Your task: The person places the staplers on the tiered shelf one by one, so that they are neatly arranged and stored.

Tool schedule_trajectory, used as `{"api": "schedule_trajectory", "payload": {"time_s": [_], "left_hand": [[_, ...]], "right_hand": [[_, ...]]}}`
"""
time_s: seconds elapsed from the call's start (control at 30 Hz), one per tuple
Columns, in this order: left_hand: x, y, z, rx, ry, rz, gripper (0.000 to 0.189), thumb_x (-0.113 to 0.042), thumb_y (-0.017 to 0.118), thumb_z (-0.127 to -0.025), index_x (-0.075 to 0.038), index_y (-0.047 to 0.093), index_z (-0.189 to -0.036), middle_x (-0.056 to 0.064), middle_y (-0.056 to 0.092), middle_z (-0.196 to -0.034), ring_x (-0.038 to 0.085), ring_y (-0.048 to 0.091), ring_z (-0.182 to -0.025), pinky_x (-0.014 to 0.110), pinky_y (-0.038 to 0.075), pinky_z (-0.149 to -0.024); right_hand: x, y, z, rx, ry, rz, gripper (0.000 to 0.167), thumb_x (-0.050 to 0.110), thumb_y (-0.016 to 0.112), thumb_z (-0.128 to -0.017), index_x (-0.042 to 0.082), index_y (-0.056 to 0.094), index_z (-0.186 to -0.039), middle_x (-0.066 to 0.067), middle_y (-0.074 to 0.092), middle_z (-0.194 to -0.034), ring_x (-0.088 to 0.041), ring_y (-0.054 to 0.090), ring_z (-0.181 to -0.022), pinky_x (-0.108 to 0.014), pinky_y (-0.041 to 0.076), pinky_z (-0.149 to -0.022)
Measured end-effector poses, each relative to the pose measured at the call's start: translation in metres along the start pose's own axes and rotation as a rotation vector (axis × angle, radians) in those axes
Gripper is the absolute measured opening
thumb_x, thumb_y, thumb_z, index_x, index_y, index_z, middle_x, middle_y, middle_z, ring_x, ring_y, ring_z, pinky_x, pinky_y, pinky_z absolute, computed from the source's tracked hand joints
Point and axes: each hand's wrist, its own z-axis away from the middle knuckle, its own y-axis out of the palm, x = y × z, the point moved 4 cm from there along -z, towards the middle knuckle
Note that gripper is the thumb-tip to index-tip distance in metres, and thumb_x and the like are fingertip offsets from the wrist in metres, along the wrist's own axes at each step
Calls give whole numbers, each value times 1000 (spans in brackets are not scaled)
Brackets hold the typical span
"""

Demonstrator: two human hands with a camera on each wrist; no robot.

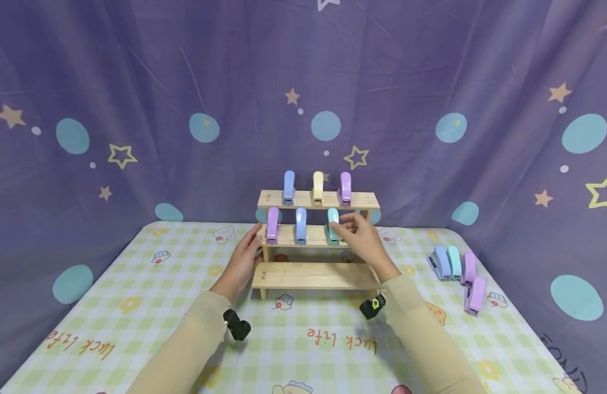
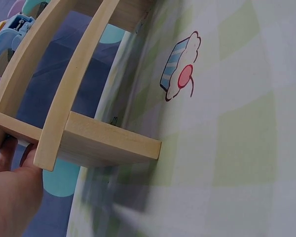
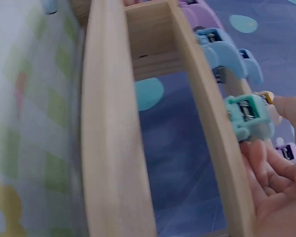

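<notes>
A three-tier wooden stand is on the table. My right hand pinches a mint-green stapler at the right end of the middle tier. In the right wrist view the thumb lies on one side of that mint stapler, with curled fingers at its other side. At the stand's left end, my left hand grips the frame by the middle tier. A blue stapler and a purple stapler stand upright along the same tier.
The top tier carries blue, cream and purple staplers. On the cloth at far right lie a blue stapler, a mint one and two purple ones. A purple curtain hangs behind the table.
</notes>
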Motion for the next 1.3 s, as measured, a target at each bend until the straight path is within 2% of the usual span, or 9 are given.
{"api": "schedule_trajectory", "payload": {"time_s": [0.3,0.47,0.6,0.77,0.93,1.1,1.3], "left_hand": [[-2,-1,2,-41,-8,-5,53,-28,35,-111,-21,21,-162,12,19,-164,34,29,-145,48,25,-119],[-2,0,2,-35,-10,-14,53,-28,34,-112,-22,20,-162,9,24,-163,32,30,-145,47,27,-118],[-2,1,3,-19,-5,3,52,-29,34,-112,-23,20,-162,10,28,-161,31,33,-143,46,29,-118],[-2,0,3,-12,-9,2,53,-31,35,-111,-24,21,-161,9,27,-162,31,33,-144,47,29,-118],[-1,1,2,-16,-16,8,52,-31,35,-111,-24,21,-161,9,26,-162,31,32,-144,47,28,-118],[-2,2,2,-23,-18,18,52,-29,35,-112,-23,22,-161,9,28,-161,31,34,-143,47,28,-118],[-1,0,1,-22,-16,17,52,-30,35,-111,-22,21,-161,9,27,-161,31,34,-143,47,29,-118]], "right_hand": [[-2,-21,10,82,-28,0,49,43,60,-101,7,57,-133,-10,70,-104,-24,67,-93,-39,55,-83],[-7,-35,15,110,-24,-8,47,44,61,-100,8,59,-131,-11,69,-103,-24,67,-92,-44,56,-84],[-13,-48,21,108,-32,8,44,39,63,-100,5,61,-128,-11,69,-100,-26,67,-90,-42,55,-81],[-22,-68,31,98,-24,76,43,37,62,-101,4,61,-129,-9,70,-101,-26,67,-91,-37,54,-80],[-36,-94,45,95,6,160,44,40,61,-101,6,61,-129,-9,70,-105,-21,68,-92,-40,56,-82],[-49,-120,60,101,38,194,45,42,60,-101,6,61,-128,-11,70,-111,-23,68,-95,-42,56,-84],[-63,-148,79,102,60,251,45,43,58,-102,6,60,-128,-10,70,-106,-23,68,-94,-39,56,-78]]}}
